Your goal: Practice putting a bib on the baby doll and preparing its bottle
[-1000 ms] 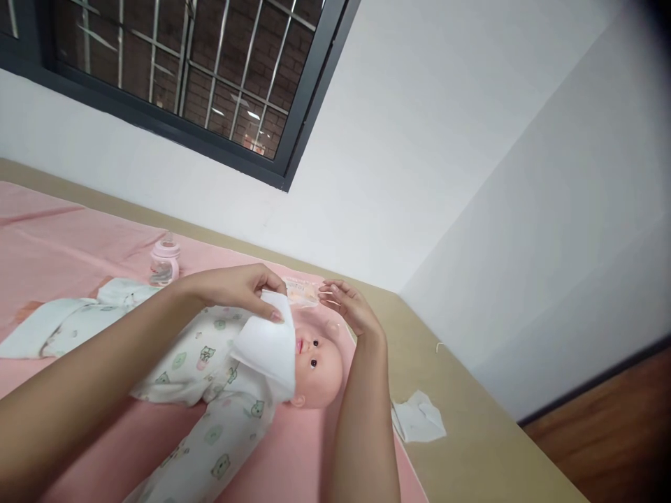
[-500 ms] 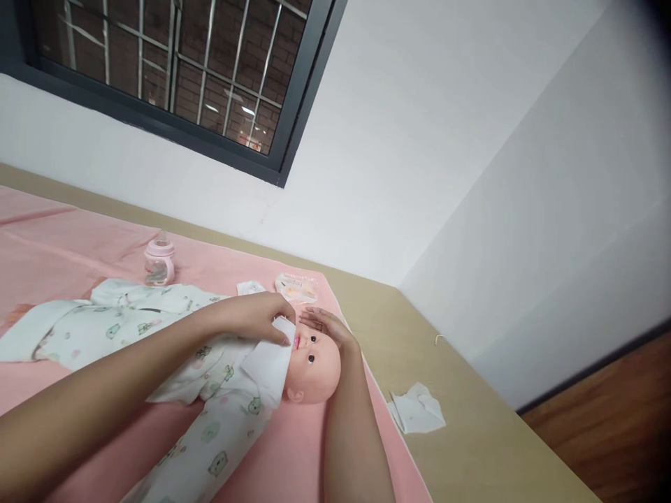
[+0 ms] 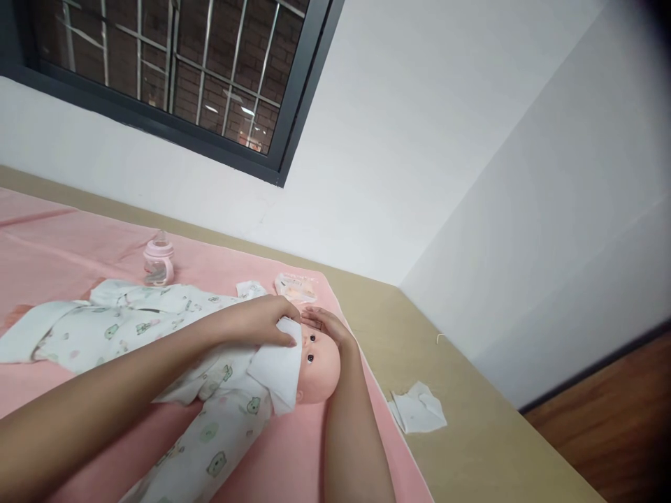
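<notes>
A baby doll [image 3: 321, 363] lies on its back with its bald head toward the right, dressed in a white printed outfit [image 3: 210, 419]. My left hand [image 3: 259, 318] pinches the edge of a white cloth [image 3: 275, 360] between thumb and fingers. That cloth spreads over the doll's neck and chin and hides its mouth; whether it joins the outfit I cannot tell. Around the far side and crown of the head curves my right hand [image 3: 333, 325], its fingers stretched out along the doll's cheek. The right palm is partly hidden behind the head.
A pink baby bottle [image 3: 159, 262] with a handle stands on the pink sheet [image 3: 210, 255] beyond the doll. A clear packet [image 3: 294, 286] and a small white cloth piece [image 3: 250, 288] lie near the head. Another white cloth [image 3: 419, 409] rests on the tan surface [image 3: 398, 328], near a white wall.
My left hand has shifted slightly right, drawing the white cloth up over the doll's chin and mouth, which showed before. My right hand has stayed at the head.
</notes>
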Action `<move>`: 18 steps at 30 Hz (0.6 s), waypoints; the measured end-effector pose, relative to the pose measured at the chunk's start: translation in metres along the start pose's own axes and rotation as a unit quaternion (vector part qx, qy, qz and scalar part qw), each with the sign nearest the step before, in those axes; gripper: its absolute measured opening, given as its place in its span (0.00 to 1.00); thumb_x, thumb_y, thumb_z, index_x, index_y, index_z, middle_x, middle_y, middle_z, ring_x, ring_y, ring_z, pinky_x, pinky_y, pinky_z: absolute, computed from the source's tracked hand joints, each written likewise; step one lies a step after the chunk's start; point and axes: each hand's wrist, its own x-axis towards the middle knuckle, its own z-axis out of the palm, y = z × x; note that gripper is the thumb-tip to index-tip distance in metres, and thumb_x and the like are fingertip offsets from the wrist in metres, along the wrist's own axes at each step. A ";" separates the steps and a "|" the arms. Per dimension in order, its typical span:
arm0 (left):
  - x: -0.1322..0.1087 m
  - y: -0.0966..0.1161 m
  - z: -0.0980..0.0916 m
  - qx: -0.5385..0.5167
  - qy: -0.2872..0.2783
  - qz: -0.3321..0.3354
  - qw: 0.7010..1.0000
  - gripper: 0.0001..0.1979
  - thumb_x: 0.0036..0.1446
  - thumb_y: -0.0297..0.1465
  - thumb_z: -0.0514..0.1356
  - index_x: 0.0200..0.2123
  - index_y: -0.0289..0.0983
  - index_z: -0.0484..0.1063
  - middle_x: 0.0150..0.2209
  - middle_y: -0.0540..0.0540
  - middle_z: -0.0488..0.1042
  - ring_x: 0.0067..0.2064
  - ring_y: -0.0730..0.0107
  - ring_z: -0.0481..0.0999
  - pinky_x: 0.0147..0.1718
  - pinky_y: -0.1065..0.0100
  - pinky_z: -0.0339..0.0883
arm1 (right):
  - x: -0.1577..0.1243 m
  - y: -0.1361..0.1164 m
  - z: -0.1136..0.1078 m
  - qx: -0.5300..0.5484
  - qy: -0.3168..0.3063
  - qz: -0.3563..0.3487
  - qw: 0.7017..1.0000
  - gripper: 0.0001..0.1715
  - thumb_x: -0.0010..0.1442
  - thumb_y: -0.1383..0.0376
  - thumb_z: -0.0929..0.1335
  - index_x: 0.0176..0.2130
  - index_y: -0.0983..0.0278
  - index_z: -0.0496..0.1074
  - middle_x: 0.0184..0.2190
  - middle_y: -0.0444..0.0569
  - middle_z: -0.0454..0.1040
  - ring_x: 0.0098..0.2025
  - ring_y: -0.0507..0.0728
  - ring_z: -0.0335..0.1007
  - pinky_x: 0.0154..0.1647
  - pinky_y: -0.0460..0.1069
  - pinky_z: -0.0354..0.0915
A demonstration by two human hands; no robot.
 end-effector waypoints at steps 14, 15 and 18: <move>-0.003 0.015 0.004 0.085 0.021 -0.036 0.995 0.07 0.46 0.29 0.56 0.21 0.38 0.59 0.21 0.51 0.64 0.25 0.68 0.64 0.22 0.68 0.48 | 0.005 0.003 -0.001 0.016 0.018 -0.002 1.000 0.05 0.56 0.68 0.70 0.36 0.66 0.74 0.35 0.51 0.79 0.38 0.54 0.78 0.52 0.50 0.69; -0.003 0.015 0.003 0.090 0.022 -0.036 0.995 0.07 0.46 0.29 0.56 0.21 0.38 0.60 0.21 0.51 0.64 0.25 0.68 0.64 0.23 0.68 0.49 | 0.006 0.003 -0.001 0.016 0.018 -0.003 1.000 0.06 0.56 0.67 0.70 0.36 0.66 0.74 0.35 0.51 0.79 0.38 0.54 0.78 0.52 0.50 0.69; -0.003 0.012 0.002 0.101 0.032 -0.029 0.994 0.03 0.47 0.29 0.56 0.24 0.38 0.63 0.25 0.50 0.69 0.29 0.65 0.69 0.25 0.68 0.52 | 0.006 0.003 -0.001 0.013 0.019 -0.004 1.000 0.08 0.56 0.66 0.70 0.37 0.66 0.73 0.35 0.52 0.79 0.39 0.55 0.78 0.52 0.51 0.69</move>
